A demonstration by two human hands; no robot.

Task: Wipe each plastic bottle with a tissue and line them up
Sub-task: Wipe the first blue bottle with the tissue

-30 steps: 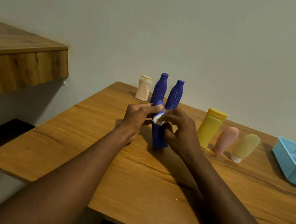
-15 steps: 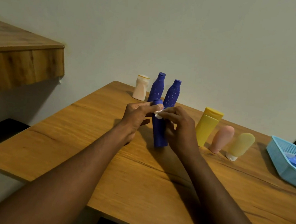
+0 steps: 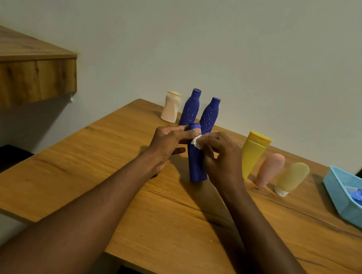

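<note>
Pale wall behind a wooden counter [image 3: 84, 171], seen from above over two bare forearms that reach in from the bottom edge. Near the middle of the counter a plain blue bottle [image 3: 196, 167] stands upright, its base on the wood. The left hand [image 3: 168, 144] holds it at the top, fingertips curled against the cap. The right hand [image 3: 222, 160] pinches a small crumpled white tissue [image 3: 197, 141] and presses it against the upper part of the bottle, just below the left fingertips, so both hands meet on the same bottle. Behind it, close to the wall, three bottles stand in a row: a cream bottle [image 3: 171, 110] at the left, then a first speckled blue bottle [image 3: 190, 109] and a second speckled blue bottle [image 3: 209, 115], close together. To the right of the hands stand a yellow bottle [image 3: 252, 154], a pink tube [image 3: 269, 169] and a pale yellow tube [image 3: 292, 178] on a white cap, side by side. At the far right edge sits a light blue basket [image 3: 342, 196] holding something blue that cannot be made out. A wooden shelf [image 3: 26, 77] juts from the wall at the upper left.
</note>
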